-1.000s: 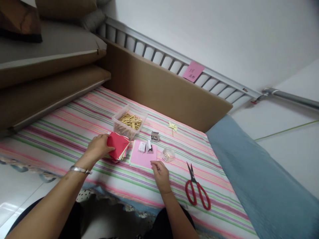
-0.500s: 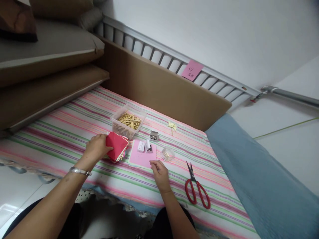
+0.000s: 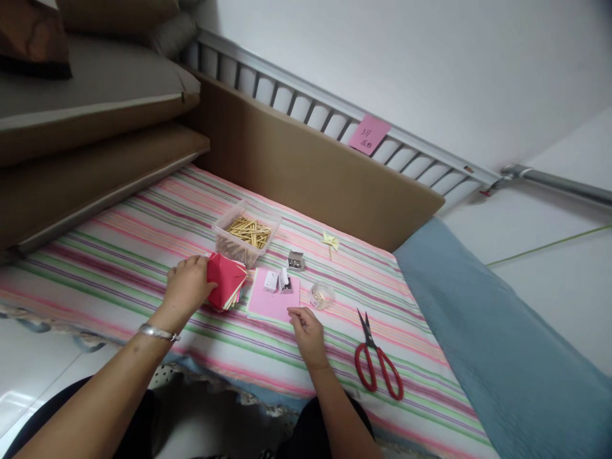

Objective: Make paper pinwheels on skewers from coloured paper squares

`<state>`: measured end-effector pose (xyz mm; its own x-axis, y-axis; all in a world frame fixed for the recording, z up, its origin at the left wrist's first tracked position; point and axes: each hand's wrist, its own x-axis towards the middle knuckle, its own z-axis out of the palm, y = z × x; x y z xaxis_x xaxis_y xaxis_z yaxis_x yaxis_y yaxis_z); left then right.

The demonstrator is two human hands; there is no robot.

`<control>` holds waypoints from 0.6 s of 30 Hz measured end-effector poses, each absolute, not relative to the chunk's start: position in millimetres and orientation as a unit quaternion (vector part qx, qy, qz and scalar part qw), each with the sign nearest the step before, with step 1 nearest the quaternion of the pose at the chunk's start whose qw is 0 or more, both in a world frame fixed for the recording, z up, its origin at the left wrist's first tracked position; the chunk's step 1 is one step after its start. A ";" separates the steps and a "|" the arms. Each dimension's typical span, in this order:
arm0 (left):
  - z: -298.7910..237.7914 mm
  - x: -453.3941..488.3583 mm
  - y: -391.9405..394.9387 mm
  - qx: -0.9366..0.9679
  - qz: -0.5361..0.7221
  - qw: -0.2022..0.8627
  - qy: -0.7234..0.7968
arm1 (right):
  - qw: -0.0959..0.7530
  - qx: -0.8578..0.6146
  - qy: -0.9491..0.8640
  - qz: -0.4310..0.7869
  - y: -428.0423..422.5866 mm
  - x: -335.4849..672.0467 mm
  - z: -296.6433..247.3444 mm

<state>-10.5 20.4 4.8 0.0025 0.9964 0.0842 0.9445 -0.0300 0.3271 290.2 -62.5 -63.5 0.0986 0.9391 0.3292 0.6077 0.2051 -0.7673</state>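
Observation:
My left hand [image 3: 189, 285] grips a stack of coloured paper squares [image 3: 226, 285] with a red sheet on top, its left edge lifted off the striped cloth [image 3: 119, 255]. My right hand [image 3: 307, 333] rests on the cloth with thumb and fingers pinched at the lower right corner of a pink sheet [image 3: 273, 301]. Two small white items [image 3: 278, 281] lie on the pink sheet's far edge. Behind the stack stands a clear tub of wooden sticks [image 3: 247, 233].
Red-handled scissors [image 3: 377, 363] lie to the right of my right hand. A small clear round pot [image 3: 322, 295], a small metal box [image 3: 296, 260] and a yellow paper pinwheel [image 3: 330, 242] lie beyond. A brown board [image 3: 315, 172] backs the cloth; blue fabric [image 3: 502, 363] lies right.
My left hand has closed further over the red-topped stack and tipped it slightly. My right hand stays at the pink sheet's corner.

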 end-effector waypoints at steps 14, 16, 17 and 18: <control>-2.1 -26.4 37.8 0.692 0.319 0.129 0.635 | 0.432 -0.626 -0.636 0.133 -61.3 296.9 -52.0; 7.2 -25.1 34.1 0.676 0.372 0.166 0.614 | 0.426 -0.662 -0.610 0.091 -60.8 317.6 -46.9; 12.4 -23.5 32.0 0.656 0.387 0.205 0.615 | 0.421 -0.685 -0.591 0.064 -61.9 332.3 -44.1; 17.2 -21.3 30.0 0.631 0.398 0.257 0.614 | 0.412 -0.710 -0.569 0.035 -64.5 349.2 -41.4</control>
